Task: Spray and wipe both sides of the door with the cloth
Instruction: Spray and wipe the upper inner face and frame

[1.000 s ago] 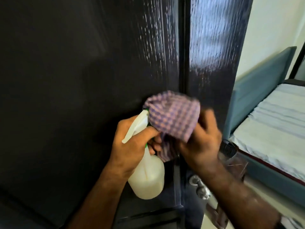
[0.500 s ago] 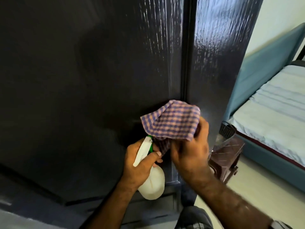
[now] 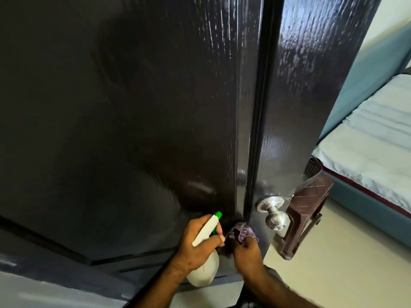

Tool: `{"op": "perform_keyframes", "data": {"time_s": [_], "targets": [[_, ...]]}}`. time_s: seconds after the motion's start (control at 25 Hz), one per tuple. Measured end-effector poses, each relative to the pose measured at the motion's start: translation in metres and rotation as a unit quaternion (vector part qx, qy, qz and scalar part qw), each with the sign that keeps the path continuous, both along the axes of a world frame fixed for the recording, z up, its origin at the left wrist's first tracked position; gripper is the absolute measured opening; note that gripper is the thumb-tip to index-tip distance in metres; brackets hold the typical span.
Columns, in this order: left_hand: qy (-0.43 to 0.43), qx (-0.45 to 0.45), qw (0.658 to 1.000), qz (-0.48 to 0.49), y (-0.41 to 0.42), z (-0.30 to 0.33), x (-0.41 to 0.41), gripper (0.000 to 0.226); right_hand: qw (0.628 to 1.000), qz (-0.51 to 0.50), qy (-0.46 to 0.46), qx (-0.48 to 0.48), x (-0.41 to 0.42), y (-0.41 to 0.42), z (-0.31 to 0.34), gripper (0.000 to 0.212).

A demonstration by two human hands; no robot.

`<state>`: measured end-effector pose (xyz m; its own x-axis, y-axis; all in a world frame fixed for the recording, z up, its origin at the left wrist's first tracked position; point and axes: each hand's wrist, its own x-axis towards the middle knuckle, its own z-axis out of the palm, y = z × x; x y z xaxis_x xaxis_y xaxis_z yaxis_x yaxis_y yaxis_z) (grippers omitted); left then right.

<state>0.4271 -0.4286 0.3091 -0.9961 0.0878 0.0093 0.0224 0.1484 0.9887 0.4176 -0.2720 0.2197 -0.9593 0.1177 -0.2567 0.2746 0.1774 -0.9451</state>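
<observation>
Against the door [image 3: 133, 130], left grip [image 3: 195, 245] holds an unlabelled spray bottle [image 3: 203, 274], right grip [image 3: 246, 252] bunches the cloth [image 3: 241, 232].

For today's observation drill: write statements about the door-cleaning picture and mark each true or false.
1. The left hand holds the spray bottle. True.
2. The right hand is empty. False: it holds the cloth.
3. The bottle's nozzle is red. False: it is green.
4. A metal knob sits on the door. True.
5. The cloth is above the knob. False: it is left of it, slightly lower.
</observation>
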Motion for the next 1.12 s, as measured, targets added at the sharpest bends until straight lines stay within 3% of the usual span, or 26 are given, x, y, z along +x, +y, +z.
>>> {"op": "perform_keyframes", "data": {"time_s": [0.08,0.16,0.28,0.4,0.52,0.6,0.68,0.8,0.84,0.92,1.0,1.04,1.12], "targets": [[-0.027,-0.01,0.999,-0.017,0.005,-0.019,0.002,0.008,0.991,-0.053,-0.081,-0.093,-0.009,0.006,-0.007,0.024],[-0.049,-0.033,0.998,-0.022,0.006,-0.034,0.004,0.008,0.988,-0.097,-0.07,-0.102,-0.014,0.013,-0.001,0.019],[-0.065,-0.082,0.994,-0.01,0.004,-0.051,0.007,0.013,0.991,-0.087,-0.029,-0.102,-0.016,0.028,0.001,0.008],[-0.117,-0.164,0.979,-0.022,0.01,-0.059,0.009,0.009,0.987,-0.1,-0.105,-0.072,-0.013,0.037,-0.025,0.004],[-0.161,-0.2,0.966,-0.008,0.013,-0.062,0.01,0.014,0.966,-0.116,-0.158,-0.168,-0.014,0.024,-0.03,0.014],[-0.161,-0.146,0.976,-0.01,0.009,-0.063,0.009,0.009,0.968,-0.144,-0.119,-0.168,-0.015,0.017,-0.014,0.011],[-0.131,-0.118,0.984,-0.018,0.004,-0.061,0.007,0.015,0.98,-0.151,0.001,-0.128,-0.013,0.011,0.004,0.008],[-0.103,-0.106,0.989,-0.027,0.003,-0.057,0.003,0.01,0.983,-0.085,0.16,-0.022,-0.004,0.013,-0.001,0.007],[-0.094,-0.107,0.989,-0.03,0.004,-0.056,0.001,0.012,0.986,-0.067,0.148,0.021,-0.004,0.013,-0.017,0.008],[-0.084,-0.115,0.989,-0.031,0.005,-0.057,-0.004,0.015,0.996,-0.066,0.031,0.051,-0.015,0.011,-0.046,0.009],[-0.092,-0.118,0.988,-0.022,0.005,-0.057,-0.007,0.014,0.985,-0.058,-0.158,-0.049,-0.029,0.008,-0.063,0.015],[-0.096,-0.117,0.988,-0.02,0.006,-0.057,-0.006,0.013,0.971,-0.058,-0.204,-0.108,-0.032,0.006,-0.063,0.015],[-0.099,-0.111,0.989,-0.025,0.005,-0.055,-0.006,0.012,0.961,-0.105,-0.209,-0.145,-0.036,-0.005,-0.048,0.018]]}}
